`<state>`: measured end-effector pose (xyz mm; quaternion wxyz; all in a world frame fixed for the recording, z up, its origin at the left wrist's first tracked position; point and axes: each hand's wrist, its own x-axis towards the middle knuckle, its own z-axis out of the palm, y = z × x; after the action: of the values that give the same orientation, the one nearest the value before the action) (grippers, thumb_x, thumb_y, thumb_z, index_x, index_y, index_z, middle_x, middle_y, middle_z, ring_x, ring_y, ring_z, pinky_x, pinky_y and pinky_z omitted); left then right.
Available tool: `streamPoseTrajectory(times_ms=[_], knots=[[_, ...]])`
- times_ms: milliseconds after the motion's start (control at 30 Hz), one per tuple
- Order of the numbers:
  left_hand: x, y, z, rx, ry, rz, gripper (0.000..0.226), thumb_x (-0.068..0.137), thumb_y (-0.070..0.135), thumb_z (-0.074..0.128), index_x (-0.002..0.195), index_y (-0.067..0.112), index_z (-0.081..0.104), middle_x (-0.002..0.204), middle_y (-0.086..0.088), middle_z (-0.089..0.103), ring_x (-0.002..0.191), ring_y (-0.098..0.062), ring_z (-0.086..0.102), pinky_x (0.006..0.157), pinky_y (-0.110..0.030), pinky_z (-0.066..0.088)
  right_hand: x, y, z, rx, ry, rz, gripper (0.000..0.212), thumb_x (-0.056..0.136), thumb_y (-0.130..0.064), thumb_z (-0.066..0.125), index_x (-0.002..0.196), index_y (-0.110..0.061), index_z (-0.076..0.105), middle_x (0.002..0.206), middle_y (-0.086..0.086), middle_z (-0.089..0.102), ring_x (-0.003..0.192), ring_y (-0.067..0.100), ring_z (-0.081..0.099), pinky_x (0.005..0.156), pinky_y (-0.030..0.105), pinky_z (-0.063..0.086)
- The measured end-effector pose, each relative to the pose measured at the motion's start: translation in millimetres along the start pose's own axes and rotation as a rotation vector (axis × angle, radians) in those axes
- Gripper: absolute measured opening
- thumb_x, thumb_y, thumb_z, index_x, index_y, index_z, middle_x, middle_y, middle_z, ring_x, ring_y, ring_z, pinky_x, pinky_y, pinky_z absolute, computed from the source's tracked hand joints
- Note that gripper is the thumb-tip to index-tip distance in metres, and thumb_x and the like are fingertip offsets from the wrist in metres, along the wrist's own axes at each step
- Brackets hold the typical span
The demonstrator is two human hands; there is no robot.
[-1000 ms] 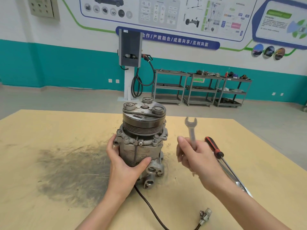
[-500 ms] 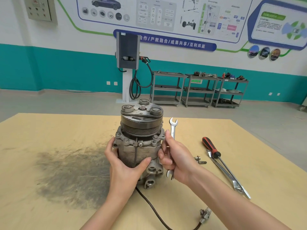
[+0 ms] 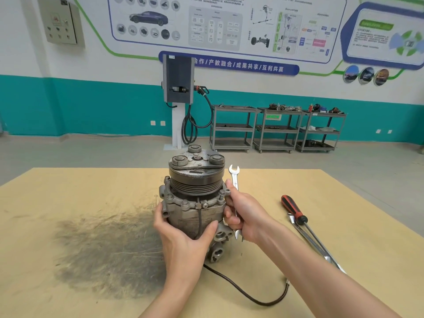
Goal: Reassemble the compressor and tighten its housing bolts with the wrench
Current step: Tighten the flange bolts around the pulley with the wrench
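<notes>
Both hands clasp the compressor, right hand hiding the wrench shaft

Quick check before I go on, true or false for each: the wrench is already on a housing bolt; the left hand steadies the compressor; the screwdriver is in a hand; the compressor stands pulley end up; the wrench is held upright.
1. The wrench is on a housing bolt. False: it is held beside the compressor, both open ends free.
2. The left hand grips the compressor body. True.
3. The screwdriver is in a hand. False: it lies on the table.
4. The compressor stands pulley end up. True.
5. The right hand holds the wrench roughly upright. True.
</notes>
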<state>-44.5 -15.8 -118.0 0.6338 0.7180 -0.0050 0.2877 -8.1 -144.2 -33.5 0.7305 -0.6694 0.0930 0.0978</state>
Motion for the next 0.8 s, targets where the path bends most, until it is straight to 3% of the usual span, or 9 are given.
streamPoseTrajectory(times_ms=[200,300,400,467,533,633,800], knots=[[-9.5,1.4,10.4,0.018,-0.037,0.041,0.123,0.069,0.017,0.088,0.152,0.011,-0.003,0.157,-0.011,0.016,0.148,-0.020,0.021,0.121,-0.047,0.025,10.3,-9.3,-11.9,-0.046,-0.043,0.050,0.053,0.096,-0.059,0.044,0.062,-0.019,0.037,0.047,0.001,0.042,0.034,0.009,0.025,0.033,0.017,0.018],[-14.7,-3.9,9.4,0.003,-0.048,0.069,0.122,0.072,0.019,0.086,0.153,0.028,-0.006,0.159,-0.005,0.012,0.150,-0.017,0.018,0.122,-0.047,0.023,10.6,-15.6,-20.8,-0.066,-0.079,0.051,0.053,0.098,-0.053,0.046,0.060,-0.018,0.038,0.049,0.002,0.045,0.034,0.009,0.028,0.031,0.017,0.018],[-10.0,-9.7,1.2,-0.027,-0.076,0.067,0.119,0.070,0.024,0.088,0.146,0.050,0.000,0.158,0.002,0.016,0.148,-0.015,0.022,0.121,-0.047,0.026,5.4,-20.8,-35.6,0.067,-0.027,-0.069,0.049,0.103,-0.040,0.043,0.063,-0.012,0.048,0.057,0.008,0.056,0.042,0.012,0.042,0.034,0.018,0.028],[-6.2,-12.2,-2.5,-0.048,-0.083,0.053,0.120,0.063,0.036,0.088,0.145,0.053,0.002,0.159,0.005,0.015,0.149,-0.013,0.021,0.122,-0.047,0.025,0.4,-25.6,-48.8,0.138,0.076,-0.200,0.050,0.106,-0.036,0.037,0.066,-0.009,0.053,0.068,0.012,0.061,0.056,0.017,0.052,0.049,0.024,0.040],[-4.4,-12.7,-3.9,-0.049,-0.091,0.036,0.119,0.058,0.049,0.085,0.143,0.057,0.001,0.159,0.018,0.010,0.150,-0.010,0.016,0.123,-0.046,0.021,-4.4,-33.0,-61.7,0.056,0.205,-0.332,0.052,0.107,-0.037,0.031,0.069,-0.011,0.056,0.069,0.006,0.060,0.064,0.017,0.050,0.061,0.030,0.038],[-5.3,-13.2,-3.7,-0.037,-0.106,0.031,0.116,0.057,0.058,0.079,0.139,0.062,-0.003,0.144,0.036,0.007,0.149,-0.003,0.013,0.124,-0.041,0.017,-10.7,-43.8,-72.0,0.034,0.236,-0.414,0.057,0.107,-0.042,0.025,0.074,-0.011,0.060,0.052,0.001,0.048,0.049,0.013,0.039,0.050,0.027,0.030],[-5.6,-9.0,-4.8,-0.049,-0.100,0.037,0.112,0.057,0.063,0.074,0.136,0.069,-0.005,0.145,0.036,0.005,0.148,-0.001,0.012,0.124,-0.041,0.017,-11.8,-48.5,-55.3,0.272,0.056,-0.402,0.045,0.106,-0.040,0.032,0.076,-0.013,0.053,0.045,-0.001,0.040,0.040,0.010,0.029,0.038,0.019,0.022]])
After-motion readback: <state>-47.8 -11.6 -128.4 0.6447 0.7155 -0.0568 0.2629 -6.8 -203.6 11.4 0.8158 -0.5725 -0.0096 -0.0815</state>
